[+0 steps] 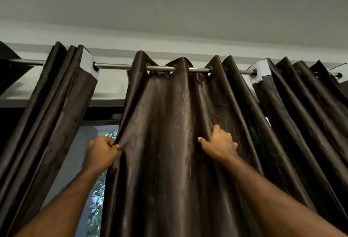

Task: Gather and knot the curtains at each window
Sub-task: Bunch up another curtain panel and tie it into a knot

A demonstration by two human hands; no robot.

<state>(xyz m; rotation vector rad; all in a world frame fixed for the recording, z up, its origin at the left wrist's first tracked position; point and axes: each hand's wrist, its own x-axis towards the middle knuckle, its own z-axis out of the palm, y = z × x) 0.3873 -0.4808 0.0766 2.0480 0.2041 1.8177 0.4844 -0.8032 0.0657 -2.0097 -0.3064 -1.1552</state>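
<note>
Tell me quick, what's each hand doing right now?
Left hand: gripping the middle curtain's left edge.
Right hand: gripping a fold of the same curtain.

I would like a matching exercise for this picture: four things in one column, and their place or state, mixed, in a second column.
Things:
1. left hand
2. right hand
3. curtain rod
4. middle curtain

Places or states:
A. metal, passes through the eyelets
B. pinches the curtain's left edge
C. dark brown, hangs in folds
D. grips a fold, wears a ring

Pairs: 1-B, 2-D, 3-A, 4-C
</note>
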